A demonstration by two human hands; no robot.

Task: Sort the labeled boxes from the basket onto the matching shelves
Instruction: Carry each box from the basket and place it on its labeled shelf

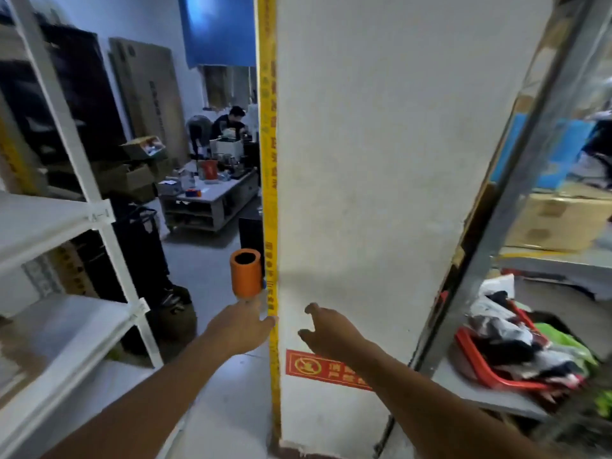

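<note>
My left hand (241, 329) reaches forward and holds an orange cylindrical container (246, 274) upright by its bottom end; its open dark top faces up. The fingers are hidden behind the back of the hand. My right hand (326, 329) is stretched out in front of the white pillar, fingers loosely curled, holding nothing. A white shelf unit (66, 220) with small labels on its posts stands at the left. At the right, a red basket (490, 369) full of bagged items sits on a low grey metal shelf.
A white pillar (364, 160) with a yellow taped edge (270, 160) and a red sign stands straight ahead. Beyond it on the left are a low table with clutter, cardboard boxes and a seated person. A metal rack (516, 180) with cartons is at the right.
</note>
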